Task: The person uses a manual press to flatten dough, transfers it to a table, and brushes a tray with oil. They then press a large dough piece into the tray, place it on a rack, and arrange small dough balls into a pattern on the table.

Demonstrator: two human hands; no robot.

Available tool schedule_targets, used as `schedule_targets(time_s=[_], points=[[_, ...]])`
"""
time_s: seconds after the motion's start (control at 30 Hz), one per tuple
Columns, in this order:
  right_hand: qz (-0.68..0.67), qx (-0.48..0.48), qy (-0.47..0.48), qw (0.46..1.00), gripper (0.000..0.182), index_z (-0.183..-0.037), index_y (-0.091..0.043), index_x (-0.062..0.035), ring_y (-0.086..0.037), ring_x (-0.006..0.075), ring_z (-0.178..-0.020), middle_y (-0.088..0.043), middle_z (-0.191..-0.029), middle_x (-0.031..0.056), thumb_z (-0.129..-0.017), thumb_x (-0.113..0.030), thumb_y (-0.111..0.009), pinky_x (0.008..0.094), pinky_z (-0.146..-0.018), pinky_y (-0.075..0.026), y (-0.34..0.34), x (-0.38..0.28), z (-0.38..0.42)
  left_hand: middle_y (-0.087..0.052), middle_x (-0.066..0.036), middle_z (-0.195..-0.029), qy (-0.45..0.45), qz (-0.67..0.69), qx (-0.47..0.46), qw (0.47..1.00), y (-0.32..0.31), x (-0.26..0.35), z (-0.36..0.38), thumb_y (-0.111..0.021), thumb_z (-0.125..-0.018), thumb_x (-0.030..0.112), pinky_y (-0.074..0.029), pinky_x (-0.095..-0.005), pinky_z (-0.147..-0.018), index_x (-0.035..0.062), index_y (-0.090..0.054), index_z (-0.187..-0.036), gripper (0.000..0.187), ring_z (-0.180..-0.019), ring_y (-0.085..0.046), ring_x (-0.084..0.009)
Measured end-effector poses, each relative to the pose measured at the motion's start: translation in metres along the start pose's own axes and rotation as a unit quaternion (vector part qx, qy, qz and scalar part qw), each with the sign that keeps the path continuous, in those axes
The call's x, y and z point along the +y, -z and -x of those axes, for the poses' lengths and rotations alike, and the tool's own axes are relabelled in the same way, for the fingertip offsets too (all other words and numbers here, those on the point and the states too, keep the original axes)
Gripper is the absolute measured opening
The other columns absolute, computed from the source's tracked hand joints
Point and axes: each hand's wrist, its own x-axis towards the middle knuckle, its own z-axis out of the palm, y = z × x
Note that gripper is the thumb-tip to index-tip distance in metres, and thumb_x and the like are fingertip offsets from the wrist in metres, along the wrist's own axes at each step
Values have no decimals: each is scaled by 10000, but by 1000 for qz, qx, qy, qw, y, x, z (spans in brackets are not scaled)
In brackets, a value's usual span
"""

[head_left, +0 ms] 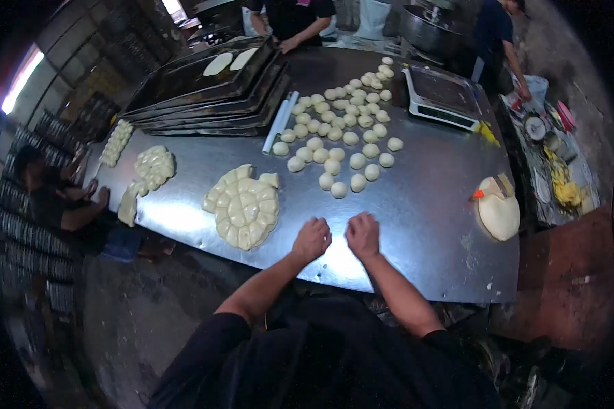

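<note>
My left hand (312,240) is curled over the metal table near its front edge. Beside it, my right hand (363,235) is curled the same way, a small gap between the two. Whatever lies under the fingers of either hand is hidden. Left of my left hand sits a flat round cluster of cut dough pieces (244,206), pressed against one another. Beyond my hands, many dough balls (338,189) are spread over the table. To the far right lies a large smooth lump of dough (499,217), with a scraper (503,185) with an orange part resting on it.
Stacked dark baking trays (205,102) stand at the back left, the top one holding flat dough. Two white rods (280,124) lie beside them. A scale (442,95) stands back right. Dough clusters (154,167) lie left, near a seated person (54,204). Two people stand behind the table.
</note>
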Motion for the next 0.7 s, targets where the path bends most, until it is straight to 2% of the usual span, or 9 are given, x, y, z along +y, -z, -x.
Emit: schedule_targets(time_s=[0.13,0.2,0.3,0.4,0.47,0.57,0.6,0.67,0.7], points=[[25,21,-48,998,95,-735,-591,-76,-538,333,-838,-546,-841,116,-726,-122,-674,469,-712,-422,44,31,30,-565,-108,-893,24,-65,32,997,40,-17,49,-669,-748,136,-447,-432,-761,60,-590,-772,112,-879,-536,-307],[-75,53,-62,994,111,-757,-603,-75,-539,331,-851,-533,-832,114,-719,-142,-683,460,-729,-426,50,13,68,-576,-126,-947,27,-71,70,995,30,-8,83,-699,-735,139,-445,-438,-799,62,-595,-790,140,-928,-547,-314],[-82,12,1,997,127,-778,-607,-74,-543,332,-849,-545,-835,118,-717,-139,-698,452,-737,-434,33,-38,74,-580,-129,-950,16,-38,43,998,10,32,71,-706,-761,139,-443,-443,-788,69,-595,-789,135,-927,-554,-320],[-60,-43,-12,997,97,-775,-623,-73,-557,327,-858,-581,-885,115,-726,-127,-686,447,-738,-445,12,-22,21,-564,-138,-829,25,24,-3,999,3,1,27,-634,-777,93,-434,-459,-741,46,-586,-719,89,-809,-539,-350],[-59,27,-44,997,86,-766,-616,-53,-559,321,-847,-587,-871,115,-746,-118,-668,443,-719,-449,27,6,28,-571,-142,-873,58,-14,30,998,41,3,33,-648,-788,99,-435,-453,-800,40,-587,-716,111,-878,-525,-359],[-74,-35,-23,996,76,-793,-610,-39,-556,311,-928,-578,-909,134,-808,-108,-639,434,-847,-463,58,-7,88,-571,-155,-976,66,-5,32,997,34,-2,96,-719,-742,127,-437,-467,-855,55,-604,-762,138,-994,-517,-376],[-145,-23,-51,988,45,-818,-628,-54,-550,293,-1017,-580,-955,144,-789,-84,-646,411,-897,-463,60,-23,98,-568,-145,-984,79,27,30,996,34,16,104,-746,-707,131,-437,-487,-862,61,-608,-795,178,-1032,-515,-386],[-170,-150,-122,966,74,-835,-643,-64,-593,303,-989,-613,-938,125,-781,-101,-678,402,-884,-489,72,-45,84,-587,-136,-1023,92,20,-37,995,30,48,101,-772,-699,162,-442,-475,-900,80,-621,-803,201,-1044,-523,-362],[-280,-150,-271,909,121,-870,-663,-62,-644,300,-921,-660,-946,112,-783,-133,-707,393,-834,-519,59,-39,65,-586,-143,-1055,110,46,-130,984,35,56,88,-762,-713,168,-447,-455,-904,79,-637,-813,183,-1065,-523,-363]])
